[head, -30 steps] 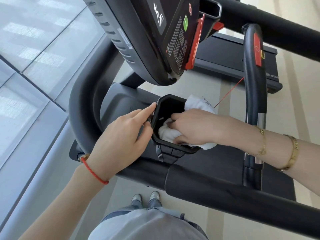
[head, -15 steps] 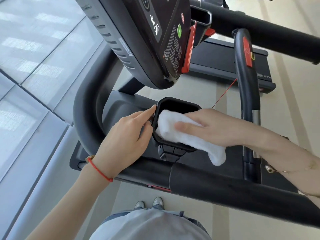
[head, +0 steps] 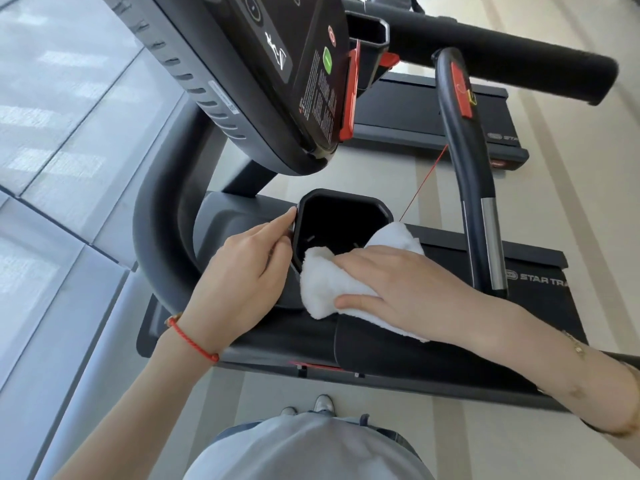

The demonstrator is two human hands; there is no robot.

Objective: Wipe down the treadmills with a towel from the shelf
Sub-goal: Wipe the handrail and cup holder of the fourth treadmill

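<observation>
I stand at the front of a black treadmill (head: 166, 244), looking down over its console (head: 270, 74). Below the console sits a black cup holder (head: 341, 216). My left hand (head: 242, 275) rests against the holder's left rim, forefinger stretched along its edge. My right hand (head: 405, 285) lies flat on a white towel (head: 322, 282), pressing it on the holder's near rim and the padded handlebar (head: 398, 348). The towel's far end sticks out behind my right hand, next to the holder's right rim.
A curved grip bar (head: 464, 161) with a red tag rises right of the holder; a red safety cord (head: 426, 178) runs from it. A second treadmill's deck (head: 415, 112) and padded bar (head: 502, 53) lie beyond. Window glass (head: 52, 133) runs along the left. My shoes (head: 311, 407) stand on striped floor.
My right hand has drawn the towel out of the cup holder and slid it toward me onto the near rim and handlebar. The left hand has stayed on the rim.
</observation>
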